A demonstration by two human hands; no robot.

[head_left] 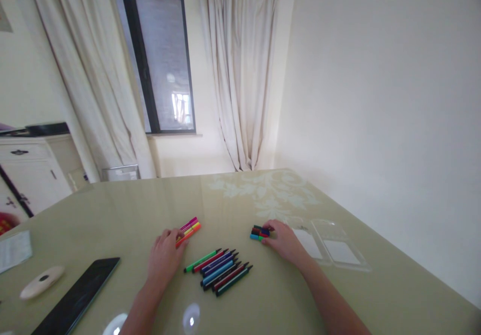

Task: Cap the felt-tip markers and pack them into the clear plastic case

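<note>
My left hand (166, 255) rests on the table with its fingers closed around several capped felt-tip pens (191, 230), pink, yellow and orange, lying side by side. On the right, the thumb and fingers of my right hand (281, 241) close around a small cluster of pen caps (258, 233) in dark green, dark red, blue and light green; part of the cluster is covered by the fingers. Between the hands lies a slanted row of uncapped felt-tip pens (220, 271), in green, red, blues, black and dark tones, their tips pointing up and right.
A clear plastic case (340, 245) lies open at the right of the glossy table (150, 200). At the left are a black tablet (77, 295), an oval whitish object (42, 282) and a pale sheet or packet (15, 251). A wall (394, 124) borders the table's right edge.
</note>
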